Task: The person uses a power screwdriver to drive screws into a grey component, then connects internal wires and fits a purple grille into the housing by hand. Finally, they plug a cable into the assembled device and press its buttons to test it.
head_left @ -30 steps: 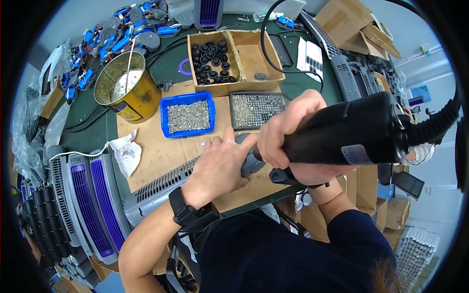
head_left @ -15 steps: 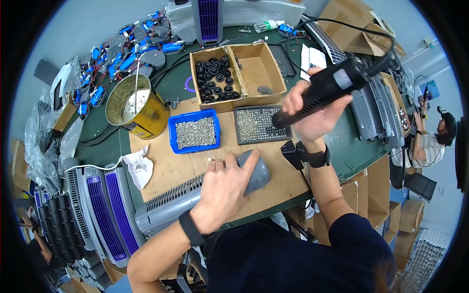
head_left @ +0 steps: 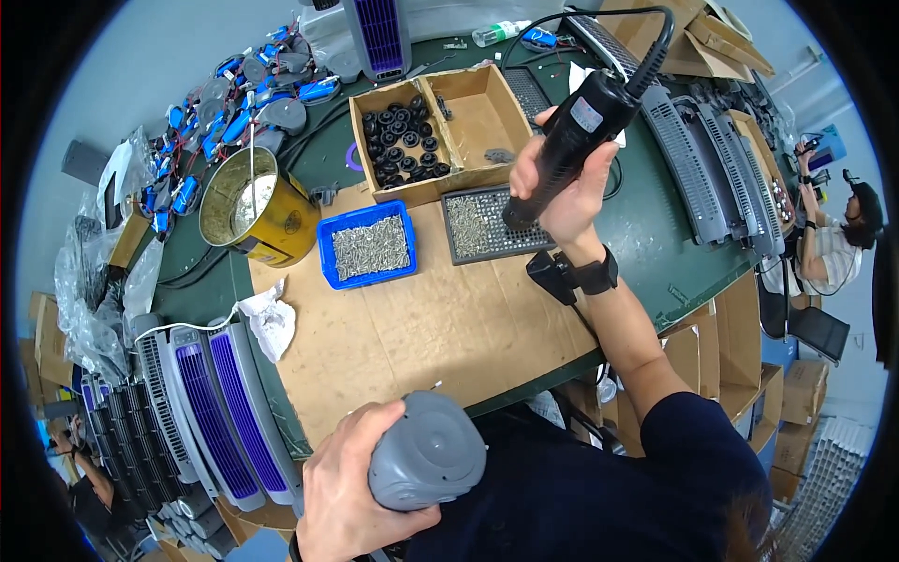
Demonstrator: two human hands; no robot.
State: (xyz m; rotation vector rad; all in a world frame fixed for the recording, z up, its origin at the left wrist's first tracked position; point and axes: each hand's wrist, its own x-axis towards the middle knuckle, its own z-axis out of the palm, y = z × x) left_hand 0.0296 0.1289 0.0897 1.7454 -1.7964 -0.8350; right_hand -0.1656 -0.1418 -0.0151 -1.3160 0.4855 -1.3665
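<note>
A grey plastic fan housing (head_left: 431, 450) stands end-up near my body, its rounded closed end facing up. My left hand (head_left: 342, 478) is closed round its left side. A black corded electric screwdriver (head_left: 573, 140) is gripped in my right hand (head_left: 571, 192). Its lower end points at the black perforated tray (head_left: 510, 242), and I cannot tell whether it touches. Small screws lie heaped at that tray's left side. Just left of the tray, a blue bin (head_left: 379, 277) is filled with screws.
Behind the screws is a divided cardboard box (head_left: 459, 187) with black round parts. A yellow bucket (head_left: 298, 225) and crumpled paper (head_left: 272, 323) stand left. Purple-grilled housings (head_left: 201, 412) line the left edge, grey housings (head_left: 688, 169) the right. A co-worker (head_left: 838, 234) sits far right.
My left hand has lifted the grey housing off the cardboard sheet, brought it toward my body and turned it end-up. The screwdriver has shifted slightly left and stands more upright.
</note>
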